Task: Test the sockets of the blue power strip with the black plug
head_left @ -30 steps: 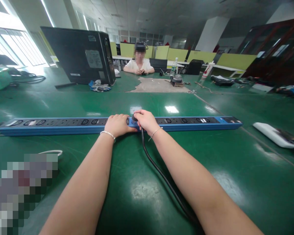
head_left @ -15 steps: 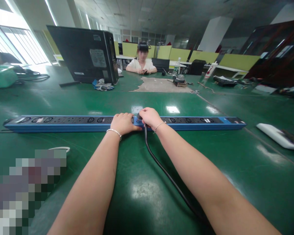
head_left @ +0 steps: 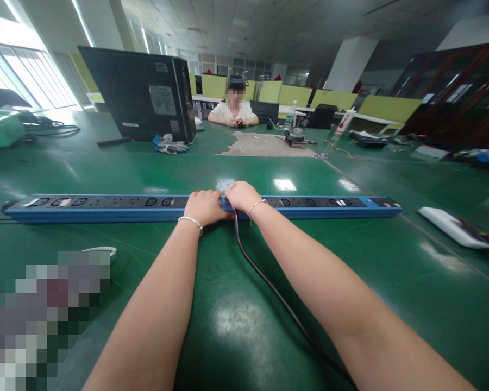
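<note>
A long blue power strip (head_left: 93, 215) with black sockets lies across the green table. Near its middle my left hand (head_left: 204, 207) is wrapped over the strip, thumb along the front side. Just to the right, my right hand (head_left: 242, 196) is closed on the end of a black cable (head_left: 264, 277), over the strip's middle. The plug end is hidden by the fingers. From there the cable runs down toward the lower right, under my right forearm.
A black computer case (head_left: 138, 98) stands at the back left, with gloves (head_left: 170, 144) beside it. A person (head_left: 233, 111) sits across the table (head_left: 126, 271). A white device (head_left: 452, 227) lies at the right, a green basket (head_left: 2, 129) at the far left.
My right hand has moved slightly left, closer to my left hand, with the cable end. The black plug top seen earlier is now covered by the fingers. The view has shifted a little.
</note>
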Available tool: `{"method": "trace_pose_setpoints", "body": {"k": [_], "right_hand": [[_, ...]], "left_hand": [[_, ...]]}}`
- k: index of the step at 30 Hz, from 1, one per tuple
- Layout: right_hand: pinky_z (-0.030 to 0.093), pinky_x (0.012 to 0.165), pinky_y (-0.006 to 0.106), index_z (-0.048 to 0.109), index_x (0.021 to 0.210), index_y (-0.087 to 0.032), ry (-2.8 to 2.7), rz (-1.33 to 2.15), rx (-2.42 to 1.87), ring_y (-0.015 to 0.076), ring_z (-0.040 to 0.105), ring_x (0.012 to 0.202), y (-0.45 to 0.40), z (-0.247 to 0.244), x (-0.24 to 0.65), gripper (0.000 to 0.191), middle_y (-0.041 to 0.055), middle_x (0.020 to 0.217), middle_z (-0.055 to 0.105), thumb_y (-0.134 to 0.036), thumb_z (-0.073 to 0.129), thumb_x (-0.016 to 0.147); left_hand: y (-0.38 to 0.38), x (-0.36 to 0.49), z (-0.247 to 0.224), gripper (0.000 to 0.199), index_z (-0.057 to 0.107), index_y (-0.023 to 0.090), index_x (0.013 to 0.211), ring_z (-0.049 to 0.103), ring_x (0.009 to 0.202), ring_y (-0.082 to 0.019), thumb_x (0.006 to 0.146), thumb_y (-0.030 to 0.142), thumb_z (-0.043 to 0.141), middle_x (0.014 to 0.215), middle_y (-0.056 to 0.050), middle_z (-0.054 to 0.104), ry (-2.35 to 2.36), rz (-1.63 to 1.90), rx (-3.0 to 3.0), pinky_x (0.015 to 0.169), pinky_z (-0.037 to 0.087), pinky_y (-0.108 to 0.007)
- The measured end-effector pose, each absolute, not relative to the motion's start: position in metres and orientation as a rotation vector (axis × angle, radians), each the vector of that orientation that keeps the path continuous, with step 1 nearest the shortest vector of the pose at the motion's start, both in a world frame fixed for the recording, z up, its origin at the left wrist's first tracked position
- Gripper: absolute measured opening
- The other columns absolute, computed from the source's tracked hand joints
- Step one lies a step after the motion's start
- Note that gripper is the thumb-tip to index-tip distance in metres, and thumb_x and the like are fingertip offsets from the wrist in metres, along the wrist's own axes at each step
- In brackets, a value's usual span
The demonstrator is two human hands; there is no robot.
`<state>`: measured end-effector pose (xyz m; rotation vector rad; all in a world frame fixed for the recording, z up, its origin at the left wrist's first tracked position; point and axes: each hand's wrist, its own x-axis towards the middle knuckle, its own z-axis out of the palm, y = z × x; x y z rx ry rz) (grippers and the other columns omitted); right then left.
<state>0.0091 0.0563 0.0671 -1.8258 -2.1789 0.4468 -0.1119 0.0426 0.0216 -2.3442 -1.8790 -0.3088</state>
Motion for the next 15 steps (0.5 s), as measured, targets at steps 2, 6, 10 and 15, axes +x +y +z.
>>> {"method": "trace_pose_setpoints", "body": {"k": [2,6,10,15], "right_hand": [[0.049,0.079,0.031,0.067,0.097,-0.017,-2.141,0.398,-1.845,0.0251,0.066,0.094,0.052,0.063,0.008,0.029,0.0127,0.097,0.071,-0.027,0.048,0.079],[0.050,0.077,0.037,0.063,0.104,-0.020,-2.104,0.350,-1.859,0.0268,0.065,0.094,0.045,0.055,0.007,0.033,0.0125,0.102,0.069,-0.033,0.043,0.081],[0.049,0.078,0.038,0.062,0.105,-0.020,-2.109,0.356,-1.850,0.0266,0.065,0.096,0.045,0.052,0.006,0.032,0.0117,0.103,0.068,-0.033,0.043,0.082],[0.048,0.080,0.037,0.064,0.105,-0.020,-2.148,0.423,-1.760,0.0260,0.064,0.096,0.048,0.050,0.009,0.033,0.0106,0.106,0.068,-0.032,0.042,0.084]], "left_hand": [[0.043,-0.112,0.022,0.058,0.061,0.020,0.102,0.060,0.102,-0.030,0.070,0.067,0.048,0.106,-0.012,0.067,-1.871,-0.300,-2.364,0.086,0.042,-0.041],[0.042,-0.113,0.022,0.046,0.061,0.021,0.106,0.059,0.103,-0.029,0.077,0.053,0.045,0.112,-0.012,0.065,-1.877,-0.251,-2.375,0.086,0.041,-0.040],[0.041,-0.113,0.022,0.045,0.060,0.021,0.109,0.059,0.105,-0.029,0.078,0.051,0.046,0.113,-0.012,0.065,-1.880,-0.269,-2.376,0.089,0.040,-0.041],[0.045,-0.121,0.026,0.059,0.053,0.022,0.125,0.057,0.111,-0.026,0.072,0.045,0.055,0.123,-0.008,0.062,-1.950,-0.551,-2.582,0.095,0.041,-0.037]]}}
